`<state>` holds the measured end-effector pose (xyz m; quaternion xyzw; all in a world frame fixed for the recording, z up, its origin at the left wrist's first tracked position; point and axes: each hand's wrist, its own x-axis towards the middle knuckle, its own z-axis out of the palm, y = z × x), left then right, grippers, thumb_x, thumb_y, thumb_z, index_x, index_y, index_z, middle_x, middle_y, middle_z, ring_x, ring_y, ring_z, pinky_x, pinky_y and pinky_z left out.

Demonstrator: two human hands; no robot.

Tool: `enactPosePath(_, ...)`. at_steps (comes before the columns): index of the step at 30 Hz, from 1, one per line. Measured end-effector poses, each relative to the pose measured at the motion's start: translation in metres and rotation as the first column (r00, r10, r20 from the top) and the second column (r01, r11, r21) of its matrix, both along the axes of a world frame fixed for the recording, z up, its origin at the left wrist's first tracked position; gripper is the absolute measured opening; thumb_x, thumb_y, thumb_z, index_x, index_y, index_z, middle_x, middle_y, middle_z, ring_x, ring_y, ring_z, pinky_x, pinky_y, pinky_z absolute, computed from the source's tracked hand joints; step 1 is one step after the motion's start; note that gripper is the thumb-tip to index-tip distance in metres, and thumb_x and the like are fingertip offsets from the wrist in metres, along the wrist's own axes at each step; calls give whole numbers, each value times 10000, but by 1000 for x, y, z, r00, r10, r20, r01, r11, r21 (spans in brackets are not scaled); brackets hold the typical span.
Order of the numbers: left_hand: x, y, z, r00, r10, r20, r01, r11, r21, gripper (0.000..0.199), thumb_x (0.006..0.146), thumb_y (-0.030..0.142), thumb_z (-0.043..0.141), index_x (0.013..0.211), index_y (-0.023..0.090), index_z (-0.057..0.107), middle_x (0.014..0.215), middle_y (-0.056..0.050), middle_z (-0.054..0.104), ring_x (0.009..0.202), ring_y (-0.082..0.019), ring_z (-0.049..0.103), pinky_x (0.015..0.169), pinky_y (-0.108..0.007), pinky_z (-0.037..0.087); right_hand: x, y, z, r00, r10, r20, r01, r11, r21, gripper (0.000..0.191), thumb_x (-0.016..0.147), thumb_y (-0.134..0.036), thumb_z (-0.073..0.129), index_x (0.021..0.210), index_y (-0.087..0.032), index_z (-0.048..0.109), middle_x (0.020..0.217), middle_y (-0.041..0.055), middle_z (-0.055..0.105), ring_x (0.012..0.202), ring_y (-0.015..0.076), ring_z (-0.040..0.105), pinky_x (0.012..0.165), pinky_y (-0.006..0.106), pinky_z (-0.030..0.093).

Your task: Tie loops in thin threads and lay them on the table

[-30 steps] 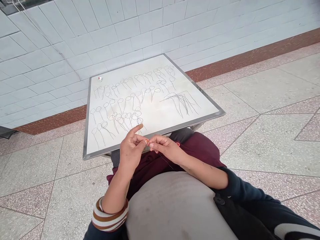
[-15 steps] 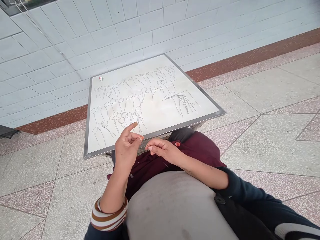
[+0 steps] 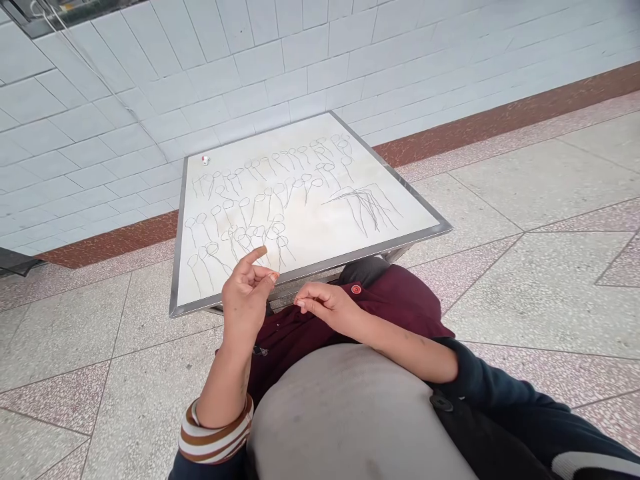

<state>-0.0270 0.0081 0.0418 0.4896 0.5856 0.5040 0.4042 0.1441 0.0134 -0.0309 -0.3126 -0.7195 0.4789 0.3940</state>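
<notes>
One wall of pale blue-white tiles (image 3: 450, 53) stands behind a speckled grey-and-pink stone floor (image 3: 550, 300). On that floor, close to the wall, is a square white-topped table (image 3: 323, 233) with a grey metal edging. At its near edge, maroon cloth (image 3: 407, 293) covers the wearer's lap.

Both hands hang above the lap, apart from each other. The left hand (image 3: 245, 297) has its thumb and forefinger pinched together, with a small orange patch (image 3: 274, 275) at the tips; I cannot tell whether that is gripped or worn. The right hand (image 3: 333, 308) is lower, its thumb and forefinger tips drawn together; whether a strand runs between them is too fine to tell.

On the table at the right lies a loose bundle of thin dark strands (image 3: 369, 208). Rows of dark looped strands (image 3: 257, 231) with trailing tails cover the left and the far side, some overlapping. They are probably almost weightless, springy and easily tangled or kinked; a fingertip pinch where the tail meets the loop should suit best. Smallest is a white-and-red object (image 3: 206, 161) near the far left corner.
</notes>
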Motion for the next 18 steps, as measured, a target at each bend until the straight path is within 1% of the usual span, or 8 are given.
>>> enactPosePath(3, 0, -1, -1, 1000, -1, 1, 1, 1000, 2, 478, 741, 186, 670, 1214, 205, 610, 736, 17, 649, 696, -121, 572, 703, -254, 461, 1, 1, -1, 999, -20, 37, 17, 998, 68, 227, 957, -306, 473, 790, -198, 581, 710, -1, 559, 683, 128, 522, 681, 251, 415)
enactPosePath(7, -2, 1, -3, 1000, 9, 17, -9, 1000, 22, 483, 739, 203, 673, 1218, 200, 609, 750, 6, 654, 703, -129, 580, 719, -272, 473, 3, 1, -1, 995, -27, 93, 18, 995, 94, 231, 963, -340, 460, 819, -209, 585, 714, 3, 559, 683, 138, 522, 680, 259, 419)
enactPosePath(10, -7, 4, -4, 999, 48, 15, -49, 998, 30, 492, 726, 212, 687, 1213, 193, 615, 739, 12, 646, 677, -121, 567, 709, -269, 477, 6, 1, -2, 992, -20, 127, 4, 993, 122, 239, 970, -336, 442, 829, -212, 590, 729, 11, 575, 712, 150, 530, 715, 276, 423)
enactPosePath(13, -12, 6, -1, 996, 86, 2, -86, 996, 34, 497, 713, 228, 705, 1200, 181, 622, 722, 16, 641, 665, -116, 557, 698, -263, 482, 10, -1, -5, 987, -23, 161, 0, 990, 143, 234, 968, -303, 444, 800, -210, 577, 732, 14, 583, 731, 156, 530, 737, 288, 424)
enactPosePath(18, -19, 7, 2, 986, 163, -35, -163, 987, 8, 529, 697, 263, 724, 1207, 174, 617, 733, 15, 655, 671, -118, 571, 742, -287, 493, 12, -2, -11, 979, -42, 200, 11, 989, 150, 218, 961, -255, 443, 787, -204, 564, 735, 15, 594, 737, 155, 539, 732, 284, 439)
